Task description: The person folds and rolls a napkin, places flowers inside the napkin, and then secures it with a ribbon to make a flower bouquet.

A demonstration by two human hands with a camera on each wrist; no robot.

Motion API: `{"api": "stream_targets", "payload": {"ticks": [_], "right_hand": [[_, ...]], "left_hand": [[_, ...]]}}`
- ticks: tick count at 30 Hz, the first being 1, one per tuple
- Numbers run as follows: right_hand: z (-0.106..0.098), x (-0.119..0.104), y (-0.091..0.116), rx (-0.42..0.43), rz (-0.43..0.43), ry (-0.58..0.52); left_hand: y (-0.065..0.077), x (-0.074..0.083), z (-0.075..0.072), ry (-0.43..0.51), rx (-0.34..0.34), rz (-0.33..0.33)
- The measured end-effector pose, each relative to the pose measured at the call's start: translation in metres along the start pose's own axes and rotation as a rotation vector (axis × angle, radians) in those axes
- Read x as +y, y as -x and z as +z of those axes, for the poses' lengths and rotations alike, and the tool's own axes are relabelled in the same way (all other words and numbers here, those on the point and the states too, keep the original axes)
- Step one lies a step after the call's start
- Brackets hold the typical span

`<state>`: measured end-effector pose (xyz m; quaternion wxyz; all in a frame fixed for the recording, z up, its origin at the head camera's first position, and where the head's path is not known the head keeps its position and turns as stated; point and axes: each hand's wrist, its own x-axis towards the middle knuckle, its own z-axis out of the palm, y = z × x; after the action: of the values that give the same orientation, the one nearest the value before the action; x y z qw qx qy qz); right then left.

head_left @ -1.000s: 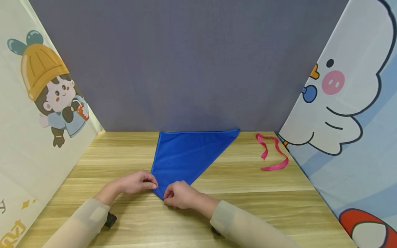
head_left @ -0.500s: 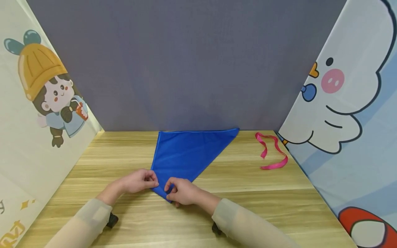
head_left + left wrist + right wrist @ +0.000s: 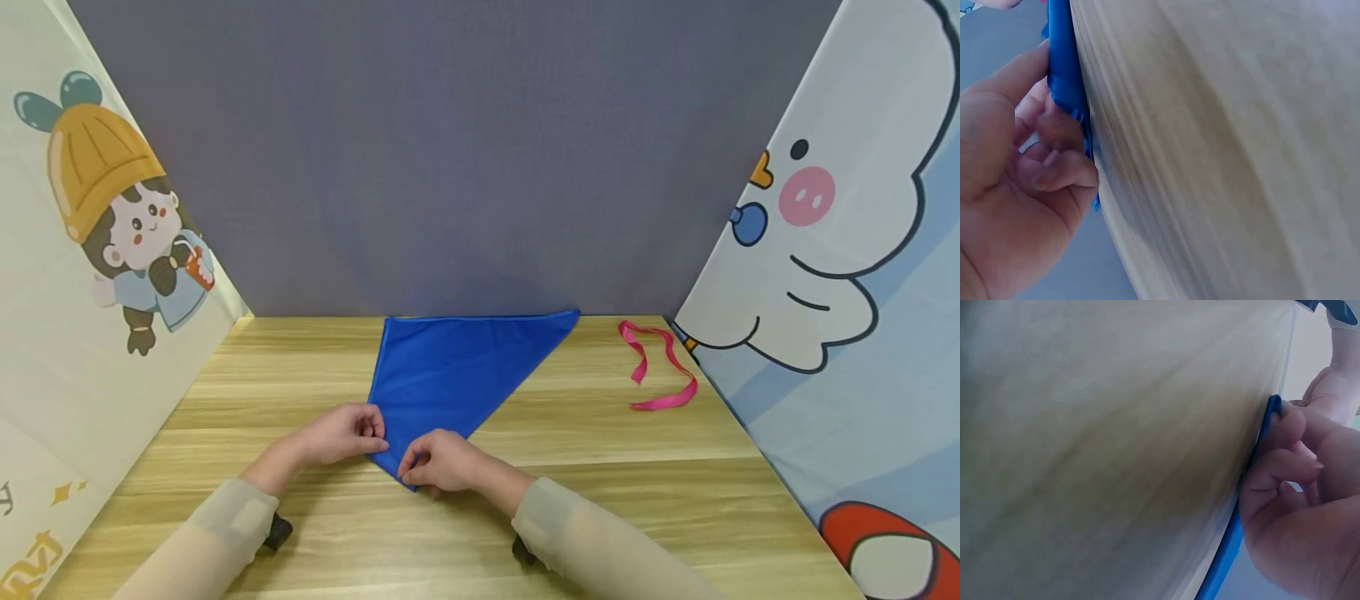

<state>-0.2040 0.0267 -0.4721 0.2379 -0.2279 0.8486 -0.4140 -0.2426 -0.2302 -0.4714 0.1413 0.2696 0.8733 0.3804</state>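
A blue cloth [image 3: 442,367] with a stitched hem lies flat on the table, one long edge slanting from the far right corner towards me, its near edge turned over in a narrow fold. My left hand [image 3: 341,433] holds that near edge on its left side, thumb on the fold and fingers curled, as the left wrist view shows with the cloth's folded edge [image 3: 1063,62]. Just to the right, my right hand [image 3: 446,462] pinches the fold near its right end between thumb and fingers. In the right wrist view its fingers curl at the blue edge [image 3: 1225,556].
A crumpled pink ribbon [image 3: 678,392] lies at the back right of the wooden table [image 3: 585,517]. A grey panel [image 3: 465,167] rises behind, and printed panels [image 3: 847,275] stand at both sides.
My right hand shifts slightly right along the near edge, its fingers parting and then closing on the fold. The left hand moves slightly up and right.
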Motion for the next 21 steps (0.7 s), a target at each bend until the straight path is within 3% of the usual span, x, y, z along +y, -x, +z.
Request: {"api": "stream_targets", "payload": {"ticks": [11,18,21], "right_hand": [[0.000,0.000,-0.003,0.042,-0.046,0.116],[-0.002,-0.002,-0.005,0.015,-0.121,0.305],[-0.002,-0.002,-0.006,0.005,-0.126,0.319]], "left_hand": [[0.000,-0.004,-0.002,-0.032,-0.020,0.075],[0.008,-0.007,-0.009,-0.019,-0.120,0.123],[0.009,-0.006,-0.011,-0.028,-0.142,0.118]]}}
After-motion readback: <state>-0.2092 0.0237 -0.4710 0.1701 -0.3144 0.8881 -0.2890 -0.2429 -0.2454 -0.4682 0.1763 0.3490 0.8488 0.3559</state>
